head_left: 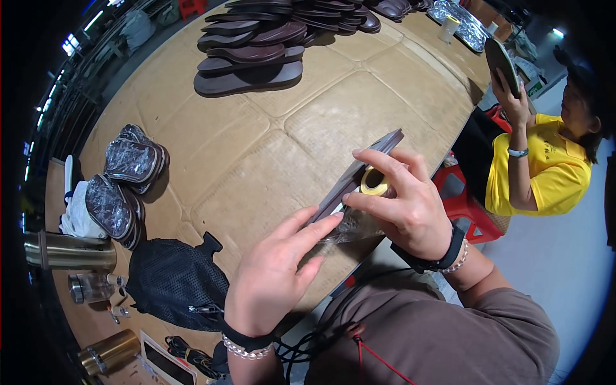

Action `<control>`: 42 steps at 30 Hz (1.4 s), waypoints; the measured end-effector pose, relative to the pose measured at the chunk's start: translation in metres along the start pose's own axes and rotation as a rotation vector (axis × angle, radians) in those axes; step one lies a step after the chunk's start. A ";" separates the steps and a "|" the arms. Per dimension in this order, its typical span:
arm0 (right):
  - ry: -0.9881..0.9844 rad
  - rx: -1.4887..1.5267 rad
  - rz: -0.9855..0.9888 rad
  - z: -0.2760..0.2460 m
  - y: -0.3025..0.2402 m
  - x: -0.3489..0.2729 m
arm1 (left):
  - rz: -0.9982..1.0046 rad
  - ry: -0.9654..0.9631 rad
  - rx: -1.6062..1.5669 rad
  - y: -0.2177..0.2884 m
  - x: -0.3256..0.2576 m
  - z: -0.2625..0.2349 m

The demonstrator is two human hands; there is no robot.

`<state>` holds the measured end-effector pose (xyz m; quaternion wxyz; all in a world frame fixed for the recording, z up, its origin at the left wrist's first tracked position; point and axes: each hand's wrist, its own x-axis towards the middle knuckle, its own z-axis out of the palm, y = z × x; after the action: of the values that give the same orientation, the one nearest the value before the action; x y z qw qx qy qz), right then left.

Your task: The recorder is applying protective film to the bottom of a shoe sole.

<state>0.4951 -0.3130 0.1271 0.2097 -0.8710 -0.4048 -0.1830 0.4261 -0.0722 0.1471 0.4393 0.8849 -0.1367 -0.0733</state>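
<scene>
A dark brown shoe sole [387,142] is tilted nearly edge-on above the table's near edge. My left hand [264,279] grips its lower end, with fingers along its edge. My right hand [416,208] holds a roll of clear film [383,188] with a yellow core against the sole's right side; its fingertips also touch the sole. A length of clear film [359,228] hangs below the roll, partly hidden by my right hand. A small white patch [338,208] shows at the sole's edge near my left fingertips.
Stacked brown soles [250,77] lie at the far side of the cardboard-covered table [237,154]. Film-wrapped soles [131,157], a black mesh bag [176,282] and a metal flask [70,251] are on the left. At right, a person in yellow [545,167] holds a sole [502,66].
</scene>
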 end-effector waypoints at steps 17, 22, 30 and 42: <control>0.154 0.185 0.096 -0.003 0.009 -0.004 | -0.001 0.089 0.212 0.001 -0.001 0.012; 0.132 0.099 0.120 -0.009 0.006 -0.003 | 0.014 0.099 0.258 0.000 -0.004 0.015; 0.101 0.130 0.223 -0.011 0.006 -0.005 | -0.003 0.087 0.319 0.008 -0.004 0.017; 0.053 0.191 0.324 -0.011 -0.002 -0.004 | 0.017 0.127 0.376 0.012 -0.004 0.022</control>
<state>0.4892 -0.3202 0.1348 0.3286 -0.8959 -0.2690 -0.1304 0.4151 -0.0947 0.1438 0.2747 0.9529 -0.1277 0.0131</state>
